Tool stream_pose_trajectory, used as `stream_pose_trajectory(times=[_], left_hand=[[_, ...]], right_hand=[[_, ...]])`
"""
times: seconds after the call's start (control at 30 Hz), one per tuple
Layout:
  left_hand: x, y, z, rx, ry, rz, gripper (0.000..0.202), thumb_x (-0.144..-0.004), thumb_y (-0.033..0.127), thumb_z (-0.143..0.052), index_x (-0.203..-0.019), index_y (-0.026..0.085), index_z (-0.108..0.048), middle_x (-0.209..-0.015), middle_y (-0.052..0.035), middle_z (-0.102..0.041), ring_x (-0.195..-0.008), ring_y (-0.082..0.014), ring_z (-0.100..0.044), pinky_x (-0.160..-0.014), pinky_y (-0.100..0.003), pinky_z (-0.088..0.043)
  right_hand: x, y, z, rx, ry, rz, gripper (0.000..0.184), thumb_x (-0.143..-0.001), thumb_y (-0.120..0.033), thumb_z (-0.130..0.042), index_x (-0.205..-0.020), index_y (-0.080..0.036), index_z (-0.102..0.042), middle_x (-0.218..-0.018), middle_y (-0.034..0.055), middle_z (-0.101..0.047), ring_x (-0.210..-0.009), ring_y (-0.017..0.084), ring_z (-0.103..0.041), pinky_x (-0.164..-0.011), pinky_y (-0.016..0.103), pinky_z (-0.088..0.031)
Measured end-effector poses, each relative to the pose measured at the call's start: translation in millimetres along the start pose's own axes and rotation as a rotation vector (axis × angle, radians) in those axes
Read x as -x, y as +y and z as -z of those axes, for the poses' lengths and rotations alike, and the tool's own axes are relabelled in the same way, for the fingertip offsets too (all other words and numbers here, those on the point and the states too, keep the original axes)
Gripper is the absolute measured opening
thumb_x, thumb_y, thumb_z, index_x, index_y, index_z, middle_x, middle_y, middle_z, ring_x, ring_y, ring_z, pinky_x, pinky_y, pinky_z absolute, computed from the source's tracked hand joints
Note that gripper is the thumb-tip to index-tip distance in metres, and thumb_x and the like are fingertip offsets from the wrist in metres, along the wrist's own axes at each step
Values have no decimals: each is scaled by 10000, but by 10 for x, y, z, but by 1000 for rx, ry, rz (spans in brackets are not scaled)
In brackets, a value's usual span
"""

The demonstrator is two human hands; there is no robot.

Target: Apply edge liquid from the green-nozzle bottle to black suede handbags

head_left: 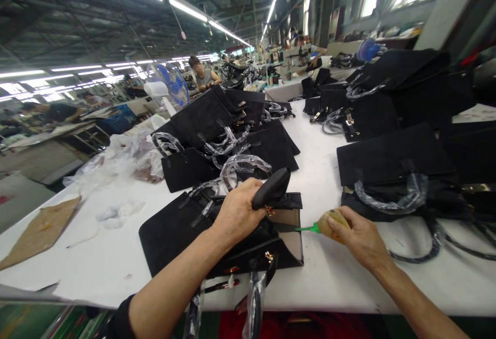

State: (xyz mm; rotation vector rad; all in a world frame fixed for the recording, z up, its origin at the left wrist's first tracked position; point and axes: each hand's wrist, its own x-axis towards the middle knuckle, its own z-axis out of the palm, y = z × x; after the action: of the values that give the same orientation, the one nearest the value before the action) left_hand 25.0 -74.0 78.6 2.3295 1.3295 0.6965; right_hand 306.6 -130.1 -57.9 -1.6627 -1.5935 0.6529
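Note:
A black handbag (174, 230) lies on its side in front of me, its open end facing right and its beige lining showing. My left hand (240, 210) is closed on the bag's upper part, and a padded black piece (273, 188) sticks up beside the fingers. Some of those fingers are hidden. My right hand (362, 238) grips a small squeeze bottle (332, 225) of yellowish liquid. Its thin green nozzle (308, 229) points left at the edge of the bag's opening; whether it touches, I cannot tell. Plastic-wrapped handles (253, 303) hang over the table's front edge.
More black handbags with wrapped handles are piled behind (205, 117) and at the right (395, 163) on the white table (101, 272). Brown cardboard (42, 230) and crumpled clear plastic (124, 158) lie at the left. A blue fan (174, 85) and a co-worker (203, 75) are farther back.

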Motion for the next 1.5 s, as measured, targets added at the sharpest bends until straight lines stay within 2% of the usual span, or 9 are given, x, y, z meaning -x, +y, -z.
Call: stream_pose_trajectory(times=[0.23,0.33,0.47,0.6,0.87,1.07,1.17,1.27,1.5], left_hand=[[10,-42,-39,-70,33,-18,146,-713,44,-627,-710,180,-573,-905,-11,-498,-844,-167,-507,-720,-288,-415],[-14,-47,-46,-105,38,-28,161,-704,40,-640,-690,176,-554,-886,-13,-497,-856,-181,-493,-717,-300,-402],[-46,-35,-45,-104,37,-32,170,-705,33,-650,-685,172,-556,-869,-12,-506,-848,-181,-484,-715,-303,-391],[-43,-41,-44,-86,35,-36,179,-698,32,-670,-678,170,-559,-864,-9,-505,-848,-177,-488,-708,-299,-387],[-52,-48,-64,-74,37,-46,188,-695,19,-652,-654,166,-542,-854,-4,-496,-818,-163,-486,-695,-292,-388],[-65,-46,-60,-65,63,-68,186,-679,34,-722,-699,165,-591,-853,3,-508,-809,-160,-493,-682,-288,-387],[-58,-43,-58,-69,55,-64,198,-680,21,-709,-675,165,-574,-846,3,-503,-804,-159,-491,-680,-287,-385],[-45,-43,-60,-64,43,-64,193,-679,19,-706,-687,165,-579,-860,0,-509,-820,-164,-497,-695,-290,-394],[-33,-35,-40,-69,23,-49,176,-711,-6,-642,-685,158,-583,-867,-8,-517,-820,-161,-507,-705,-286,-404]], right_hand=[[12,-45,17,40,-1,47,328,-924,-519,-530,-789,-226,-588,-735,-10,-617,-683,171,-581,-640,285,-414],[35,-107,26,81,-41,57,332,-923,-534,-532,-778,-239,-576,-737,-15,-600,-666,166,-570,-622,291,-382],[35,-192,19,75,-55,113,304,-956,-530,-490,-889,-261,-614,-868,-13,-630,-756,165,-601,-696,296,-399],[21,-206,45,108,-97,113,350,-958,-552,-476,-816,-254,-594,-823,-20,-604,-698,149,-577,-652,291,-389],[39,-145,54,69,-36,173,287,-965,-505,-494,-912,-265,-643,-856,-14,-608,-724,142,-590,-672,276,-413],[44,-88,64,102,16,153,278,-940,-517,-535,-930,-267,-656,-857,-7,-614,-713,149,-585,-653,281,-408],[43,-87,62,44,-34,152,292,-945,-525,-524,-926,-263,-650,-863,-9,-609,-737,146,-582,-673,275,-413],[53,-74,65,48,-82,67,315,-934,-553,-531,-871,-259,-626,-823,-24,-600,-724,142,-571,-661,275,-402],[94,-16,69,-36,-39,53,304,-927,-543,-546,-889,-252,-628,-827,-20,-580,-763,156,-565,-708,279,-403]])
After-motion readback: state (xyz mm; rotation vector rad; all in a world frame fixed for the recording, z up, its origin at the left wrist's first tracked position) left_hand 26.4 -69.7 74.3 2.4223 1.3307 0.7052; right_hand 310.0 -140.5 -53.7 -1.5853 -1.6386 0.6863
